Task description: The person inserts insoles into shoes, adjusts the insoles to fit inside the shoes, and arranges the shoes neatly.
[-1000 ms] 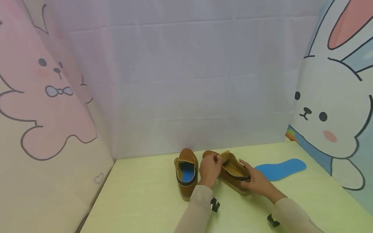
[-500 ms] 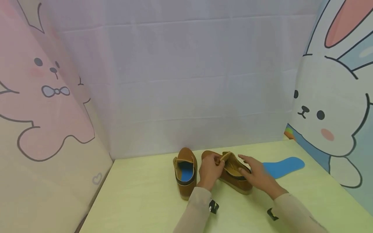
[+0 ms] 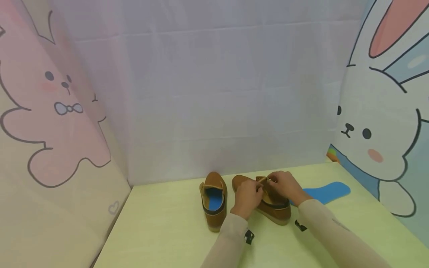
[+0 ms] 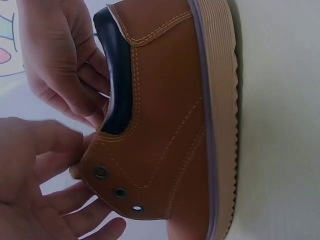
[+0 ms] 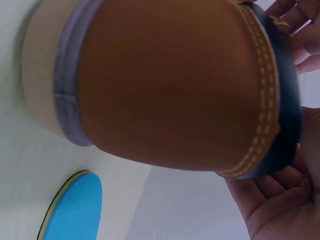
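A brown lace-up shoe (image 3: 282,214) without laces stands angled on the table, with a dark padded collar (image 4: 120,75) and metal eyelets (image 4: 120,193). My left hand (image 3: 247,199) pinches the tan tongue (image 4: 75,172) at the front of its opening. Over the opening from the right reaches my right hand (image 3: 287,185), its fingers curled onto the upper edge near the eyelets. In the right wrist view the heel (image 5: 175,85) fills most of the picture and partly hides both hands. The shoe's inside is mostly covered by the hands in the head view.
To the left stands the matching brown shoe (image 3: 214,222), a blue insole (image 3: 215,199) inside it. A loose blue insole (image 3: 330,191) lies on the table (image 3: 161,223) at the right. White cloth (image 3: 218,111) hangs behind, with rabbit-printed sheets at both sides.
My right hand has let go of the heel end and moved forward over the opening to the upper edge near the eyelets. The left hand stays at the tongue.
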Demonstrator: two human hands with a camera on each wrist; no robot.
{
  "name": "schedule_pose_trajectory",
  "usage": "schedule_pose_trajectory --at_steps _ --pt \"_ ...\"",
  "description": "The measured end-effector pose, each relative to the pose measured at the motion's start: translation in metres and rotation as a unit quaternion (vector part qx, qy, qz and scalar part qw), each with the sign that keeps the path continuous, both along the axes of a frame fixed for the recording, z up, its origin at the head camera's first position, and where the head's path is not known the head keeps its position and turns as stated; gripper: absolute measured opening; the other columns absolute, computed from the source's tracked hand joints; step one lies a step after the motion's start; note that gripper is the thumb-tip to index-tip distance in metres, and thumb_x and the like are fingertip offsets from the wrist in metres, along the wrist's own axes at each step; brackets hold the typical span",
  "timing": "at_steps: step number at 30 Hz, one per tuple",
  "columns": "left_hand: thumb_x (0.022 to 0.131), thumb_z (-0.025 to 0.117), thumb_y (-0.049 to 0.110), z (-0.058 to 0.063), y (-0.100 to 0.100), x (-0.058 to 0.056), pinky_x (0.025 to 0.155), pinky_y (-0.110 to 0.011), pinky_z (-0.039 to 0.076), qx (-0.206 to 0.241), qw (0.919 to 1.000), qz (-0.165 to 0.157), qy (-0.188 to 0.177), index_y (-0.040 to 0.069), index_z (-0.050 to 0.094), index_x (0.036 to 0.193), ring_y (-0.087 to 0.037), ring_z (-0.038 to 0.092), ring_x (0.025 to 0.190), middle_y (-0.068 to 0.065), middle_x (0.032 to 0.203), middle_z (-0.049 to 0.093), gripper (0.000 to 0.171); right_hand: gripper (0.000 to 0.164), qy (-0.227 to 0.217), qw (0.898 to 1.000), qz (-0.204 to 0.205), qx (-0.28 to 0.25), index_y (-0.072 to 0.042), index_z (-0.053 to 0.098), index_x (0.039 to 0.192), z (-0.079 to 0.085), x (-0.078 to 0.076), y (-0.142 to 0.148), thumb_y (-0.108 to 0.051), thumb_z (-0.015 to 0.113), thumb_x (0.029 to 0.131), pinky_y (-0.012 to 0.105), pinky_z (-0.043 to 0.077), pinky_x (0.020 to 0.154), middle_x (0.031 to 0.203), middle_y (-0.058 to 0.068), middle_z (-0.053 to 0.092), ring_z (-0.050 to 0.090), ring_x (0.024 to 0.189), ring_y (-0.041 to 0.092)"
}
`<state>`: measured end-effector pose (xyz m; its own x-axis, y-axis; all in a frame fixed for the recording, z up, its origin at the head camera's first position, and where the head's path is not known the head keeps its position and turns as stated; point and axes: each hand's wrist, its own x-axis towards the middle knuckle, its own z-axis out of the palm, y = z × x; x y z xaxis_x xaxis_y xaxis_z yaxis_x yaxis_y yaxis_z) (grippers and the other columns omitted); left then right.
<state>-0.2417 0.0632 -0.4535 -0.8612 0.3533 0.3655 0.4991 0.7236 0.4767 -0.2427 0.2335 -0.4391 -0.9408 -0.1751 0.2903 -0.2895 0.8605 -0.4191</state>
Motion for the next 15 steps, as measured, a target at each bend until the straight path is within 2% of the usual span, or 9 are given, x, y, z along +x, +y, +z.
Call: schedule_pose_trajectory --at_steps 2,4,7,10,13,15 --pt "0.092 0.055 0.017 -0.002 -0.001 -0.002 0.044 -0.020 0.039 0.017 0.9995 0.005 -0.026 0.017 0.070 0.106 -0.005 0.048 0.051 0.004 0.088 0.066 0.020 0.019 0.006 1.000 0.005 -0.005 -0.005 0.066 0.106 -0.002 -0.002 0.000 -0.014 0.059 0.091 0.036 0.053 0.066 0.094 0.008 0.067 0.063 0.079 0.021" --pt "0.092 0.056 0.015 -0.003 -0.004 -0.004 0.049 -0.021 0.043 0.030 0.9988 0.015 -0.035 0.015 0.068 0.110 -0.006 0.053 0.059 0.002 0.093 0.067 0.022 0.020 0.014 1.000 0.013 -0.011 -0.005 0.065 0.108 -0.004 -0.005 0.000 -0.015 0.058 0.092 0.034 0.052 0.064 0.092 0.008 0.067 0.063 0.076 0.019" --pt "0.091 0.057 0.018 -0.003 -0.006 -0.004 0.061 -0.026 0.049 0.032 0.9983 0.033 -0.036 0.012 0.064 0.116 -0.012 0.060 0.080 -0.002 0.108 0.063 0.026 0.024 0.029 0.999 0.018 -0.013 -0.007 0.062 0.115 -0.006 -0.006 0.001 -0.014 0.056 0.093 0.032 0.051 0.058 0.084 0.006 0.066 0.061 0.068 0.016" --pt "0.090 0.059 0.023 -0.006 -0.009 -0.004 0.071 -0.033 0.051 0.020 0.9981 0.053 -0.024 0.012 0.062 0.120 -0.022 0.058 0.100 -0.009 0.123 0.055 0.032 0.025 0.051 0.998 0.019 0.001 -0.009 0.062 0.117 -0.006 -0.006 0.000 -0.010 0.055 0.093 0.031 0.045 0.052 0.076 0.003 0.064 0.052 0.056 0.014" --pt "0.088 0.060 0.025 -0.009 -0.012 -0.005 0.079 -0.039 0.050 0.011 0.9980 0.062 -0.004 0.013 0.062 0.120 -0.029 0.049 0.115 -0.014 0.136 0.044 0.034 0.022 0.077 0.997 0.021 0.018 -0.010 0.066 0.110 -0.006 -0.007 -0.003 -0.006 0.056 0.091 0.032 0.046 0.055 0.080 0.004 0.065 0.052 0.058 0.016" --pt "0.087 0.060 0.025 -0.010 -0.015 -0.005 0.084 -0.040 0.048 0.008 0.9979 0.064 0.004 0.012 0.062 0.119 -0.031 0.042 0.123 -0.015 0.140 0.039 0.035 0.020 0.089 0.995 0.029 0.027 -0.010 0.066 0.109 -0.004 -0.007 -0.006 -0.008 0.059 0.090 0.035 0.050 0.066 0.094 0.006 0.066 0.059 0.072 0.019"
